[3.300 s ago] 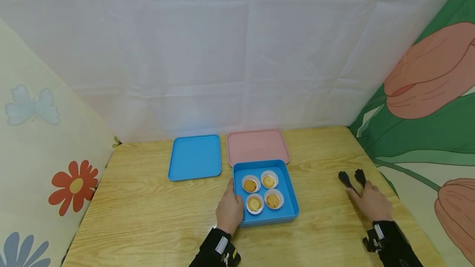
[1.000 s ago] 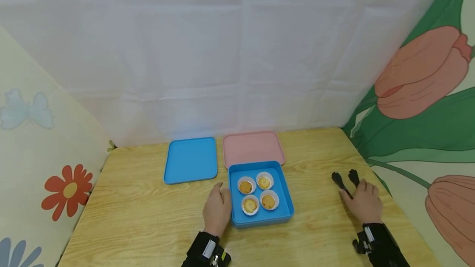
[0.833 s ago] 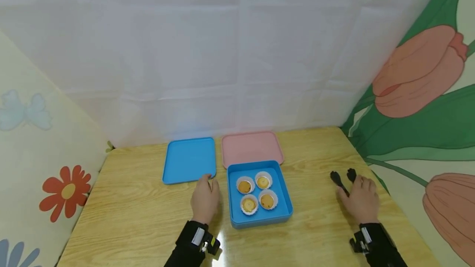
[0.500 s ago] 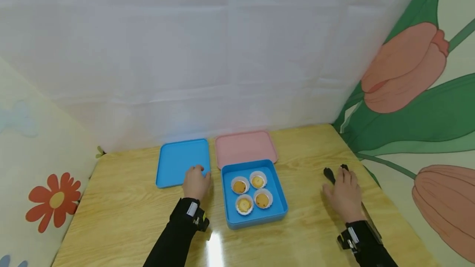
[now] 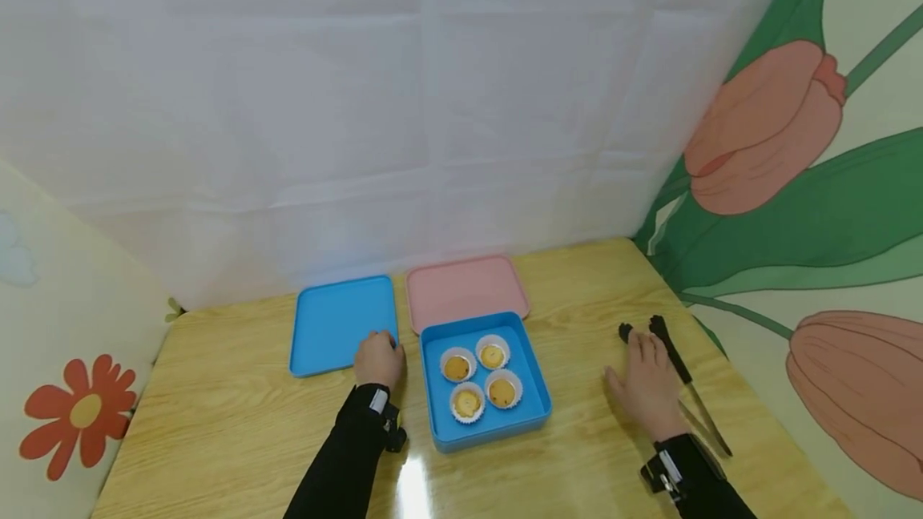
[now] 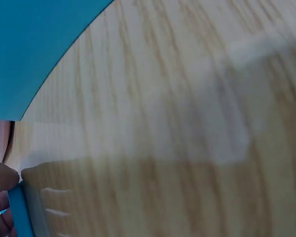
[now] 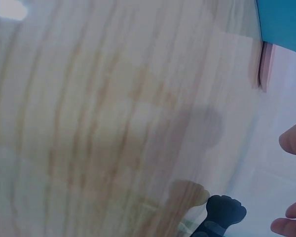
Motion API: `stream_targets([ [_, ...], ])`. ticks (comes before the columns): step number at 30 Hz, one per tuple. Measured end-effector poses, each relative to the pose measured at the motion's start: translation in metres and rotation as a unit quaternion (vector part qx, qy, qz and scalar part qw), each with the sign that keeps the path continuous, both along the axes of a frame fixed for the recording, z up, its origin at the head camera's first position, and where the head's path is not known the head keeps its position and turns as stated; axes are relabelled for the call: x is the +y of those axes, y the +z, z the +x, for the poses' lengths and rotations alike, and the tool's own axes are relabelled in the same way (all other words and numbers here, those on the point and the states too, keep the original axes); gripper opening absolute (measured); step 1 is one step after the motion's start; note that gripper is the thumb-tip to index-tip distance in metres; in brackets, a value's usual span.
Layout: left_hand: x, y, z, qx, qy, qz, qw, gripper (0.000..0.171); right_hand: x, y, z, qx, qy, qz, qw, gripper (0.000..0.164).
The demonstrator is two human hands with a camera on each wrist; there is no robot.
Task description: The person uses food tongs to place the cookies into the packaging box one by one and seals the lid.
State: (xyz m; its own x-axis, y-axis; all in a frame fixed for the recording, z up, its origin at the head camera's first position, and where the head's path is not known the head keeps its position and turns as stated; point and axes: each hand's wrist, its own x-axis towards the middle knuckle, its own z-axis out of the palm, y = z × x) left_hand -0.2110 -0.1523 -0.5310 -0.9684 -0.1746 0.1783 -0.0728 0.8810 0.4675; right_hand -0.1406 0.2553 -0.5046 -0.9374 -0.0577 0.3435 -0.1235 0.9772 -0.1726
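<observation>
My left hand (image 5: 378, 360) is at the near right corner of a flat blue lid (image 5: 339, 319), with thumb and fingers pinching its edge (image 6: 20, 210) in the left wrist view. Beside it stands a square blue box (image 5: 490, 427) holding several small pastries in white paper cups (image 5: 467, 404). To the right, my right hand (image 5: 649, 383) hovers with straight, spread fingers by metal tongs (image 5: 707, 415) with black paw-shaped tips. One arm of the tongs shows beyond the hand; the other is partly hidden beneath it. In the right wrist view a black tip (image 7: 224, 211) appears near the fingers.
A pink tray (image 5: 469, 291) lies behind the box, close to its far rim. The wooden table (image 5: 238, 415) meets a white cloth wall (image 5: 360, 142) at the back. Printed cloths with flowers border both sides.
My left hand has gone from the box's left side to the blue lid's corner, pinching it. The right hand has released the tongs and shifted left; the tongs stay on the table.
</observation>
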Motion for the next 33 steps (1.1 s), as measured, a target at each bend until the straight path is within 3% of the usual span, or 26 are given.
stream_targets([
  [6, -0.001, -0.003, 0.002, 0.027, -0.005, -0.007, 0.9996, 0.032, -0.004, -0.004, 0.001, -0.012, 0.0, -0.009, 1.0, 0.075],
  [10, -0.002, -0.001, 0.004, 0.021, -0.006, -0.002, 0.9998, 0.04, -0.008, -0.007, 0.003, -0.009, 0.006, -0.006, 1.0, 0.075],
  [17, -0.005, 0.009, 0.012, 0.024, -0.008, 0.012, 0.9996, 0.036, -0.013, -0.007, 0.006, 0.015, 0.02, -0.001, 1.0, 0.072],
  [27, -0.007, 0.034, 0.02, 0.057, -0.005, 0.08, 0.9951, 0.019, -0.018, -0.008, 0.004, 0.0, 0.037, -0.004, 0.999, 0.07],
  [33, -0.014, 0.057, 0.02, 0.062, -0.002, 0.087, 0.9943, 0.02, -0.025, -0.005, 0.005, -0.019, 0.036, -0.012, 0.999, 0.069],
])
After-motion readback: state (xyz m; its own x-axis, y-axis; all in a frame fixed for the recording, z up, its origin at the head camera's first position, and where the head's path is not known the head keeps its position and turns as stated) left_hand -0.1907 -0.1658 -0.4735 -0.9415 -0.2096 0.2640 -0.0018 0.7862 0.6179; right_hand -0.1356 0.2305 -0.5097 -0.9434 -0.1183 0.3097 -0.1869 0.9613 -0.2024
